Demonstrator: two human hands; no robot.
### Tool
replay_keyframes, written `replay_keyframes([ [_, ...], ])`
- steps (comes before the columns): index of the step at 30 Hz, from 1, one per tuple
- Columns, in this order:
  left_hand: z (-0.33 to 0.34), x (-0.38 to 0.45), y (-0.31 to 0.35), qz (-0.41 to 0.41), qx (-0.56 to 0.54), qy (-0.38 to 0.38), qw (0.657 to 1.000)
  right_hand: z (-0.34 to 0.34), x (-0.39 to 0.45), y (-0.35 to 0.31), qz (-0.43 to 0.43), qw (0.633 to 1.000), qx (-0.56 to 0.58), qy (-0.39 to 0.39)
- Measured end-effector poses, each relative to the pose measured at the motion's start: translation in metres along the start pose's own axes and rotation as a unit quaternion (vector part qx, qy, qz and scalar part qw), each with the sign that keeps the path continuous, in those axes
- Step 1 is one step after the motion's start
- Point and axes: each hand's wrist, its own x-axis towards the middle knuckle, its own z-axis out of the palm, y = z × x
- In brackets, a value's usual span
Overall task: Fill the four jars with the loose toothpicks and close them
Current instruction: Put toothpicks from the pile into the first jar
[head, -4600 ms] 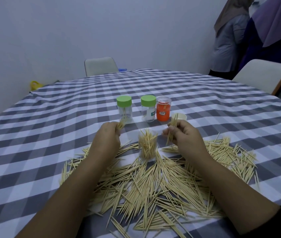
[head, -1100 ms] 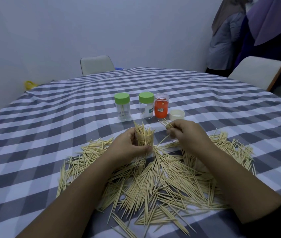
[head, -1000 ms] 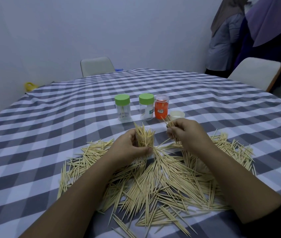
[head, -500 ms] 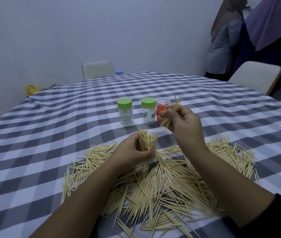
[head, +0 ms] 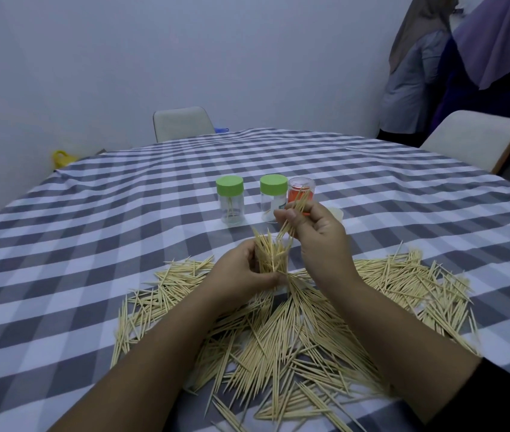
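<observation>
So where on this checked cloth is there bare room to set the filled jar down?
Bare cloth lies left of the left green-lidded clear jar, and beyond the jar row toward the far white chair. Crowded: the loose toothpick pile around both hands, and the spot right of the orange jar, where a pale lid sits.

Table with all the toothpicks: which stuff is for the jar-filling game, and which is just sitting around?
For the job:
- clear open jar packed with toothpicks, held by the left hand
- small toothpick bundle pinched by the right hand
- loose wooden toothpick pile
- two green-lidded clear jars
- orange clear-lidded jar
- pale round lid

Just around:
- two pale chairs
- yellow object
- grey-checked tablecloth
</observation>
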Motion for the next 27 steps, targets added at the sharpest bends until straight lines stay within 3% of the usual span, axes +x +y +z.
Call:
replay_keyframes([
  [5, 0.0, 0.001, -0.001, -0.001, 0.002, 0.0, 1.0, -0.002, 0.004, -0.004, -0.012, 1.0, 0.016, 0.004],
  [11, 0.0, 0.002, -0.002, -0.005, 0.004, 0.001, 1.0, 0.003, -0.001, 0.007, 0.094, 0.995, -0.002, -0.031],
  [18, 0.001, 0.003, -0.003, -0.007, -0.012, -0.007, 1.0, 0.001, -0.007, 0.003, 0.143, 0.983, -0.076, -0.088],
  [23, 0.0, 0.003, -0.004, -0.014, -0.007, -0.01, 1.0, -0.001, -0.009, 0.003, 0.106, 0.985, -0.082, -0.106],
  [27, 0.0, 0.001, -0.001, -0.006, 0.019, -0.004, 1.0, 0.002, -0.013, 0.008, 0.056, 0.97, -0.144, -0.19],
])
